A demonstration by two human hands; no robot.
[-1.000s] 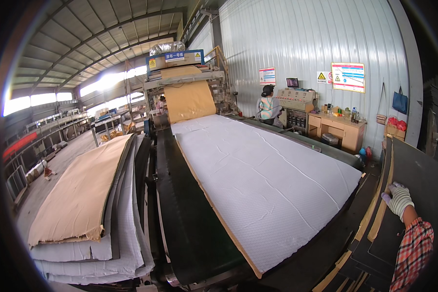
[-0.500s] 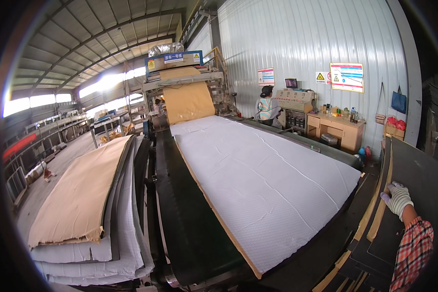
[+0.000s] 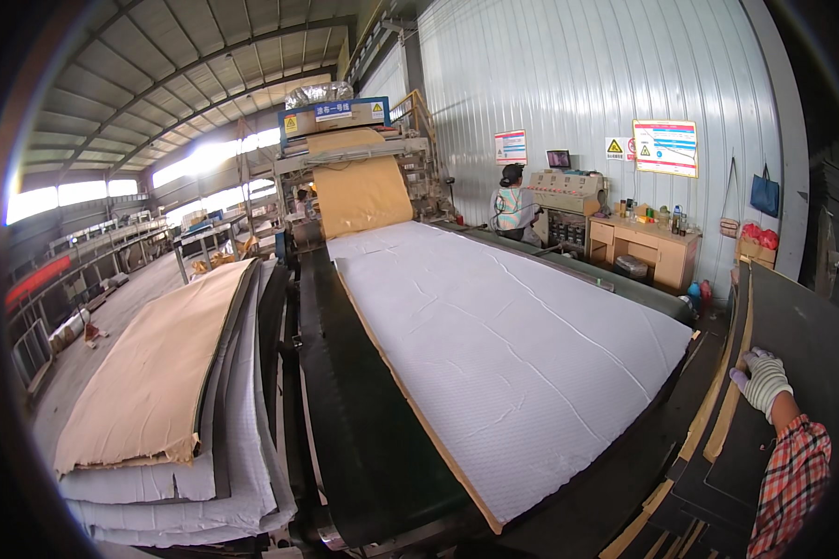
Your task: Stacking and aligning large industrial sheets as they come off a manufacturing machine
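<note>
The right hand [image 3: 764, 380], in a white knit work glove, lies on the upper edge of a dark board [image 3: 811, 335] that leans at the right side of the view. The fingers are bent over that edge, so the hand grips the board there; I cannot tell how firmly. The sleeve [image 3: 790, 484] behind it is red plaid and comes up from the lower right corner. The left hand is not in the picture.

The dark board has a tan, wood-coloured rim, and more dark boards [image 3: 708, 494] of the same kind lie stacked below it, near the lower right corner, some with their tan edges showing.

Just beside the boards, to the left, is the near end of a long conveyor belt [image 3: 363, 438], black, running away toward the far machine. On it lies a wide white quilted sheet [image 3: 503, 345] with a thin tan layer under it, seen along its left edge. The sheet covers most of the belt's right part and its near right corner is close to the boards.

At the far end of the belt a tan sheet [image 3: 359, 196] hangs down from a tall machine [image 3: 345, 140] with a blue top panel.

Left of the belt stands a pile of sheets [image 3: 177, 438], white and dark layers with a tan sheet on top.

Near the corrugated metal wall [image 3: 578, 84], beside the belt's far right edge, another person [image 3: 511, 205] stands at a control cabinet [image 3: 568, 196], next to a wooden desk [image 3: 648, 247].
</note>
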